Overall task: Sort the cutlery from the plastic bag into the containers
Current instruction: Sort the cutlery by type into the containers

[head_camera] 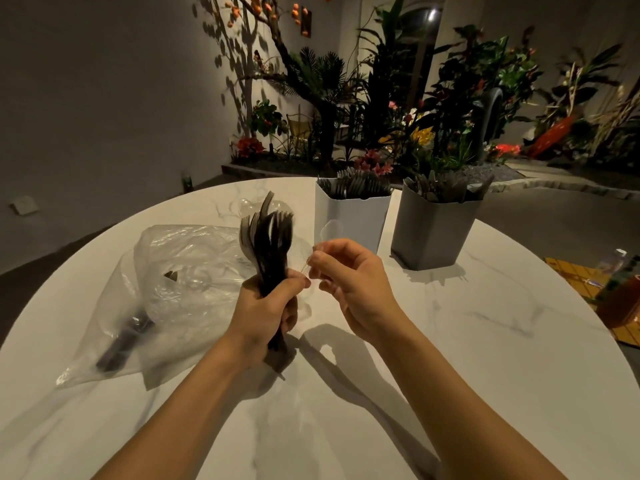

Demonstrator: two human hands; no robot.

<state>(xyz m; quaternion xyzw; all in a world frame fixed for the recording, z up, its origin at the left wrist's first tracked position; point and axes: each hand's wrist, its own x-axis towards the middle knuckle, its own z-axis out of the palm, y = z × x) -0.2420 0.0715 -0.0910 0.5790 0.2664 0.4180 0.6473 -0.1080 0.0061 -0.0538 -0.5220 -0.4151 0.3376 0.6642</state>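
Observation:
My left hand grips a bundle of black plastic forks upright over the white marble table. Right beside it, my right hand pinches the handle of a clear plastic spoon, whose bowl stands up in front of the white container. That white container holds several dark utensils. A grey container to its right also holds dark cutlery. The clear plastic bag lies flat to the left with some black cutlery and clear pieces inside.
Another clear spoon lies on the table behind the fork bundle. At the right table edge sit a yellow patterned board and an orange-brown jar. Plants and flowers fill the background beyond the table.

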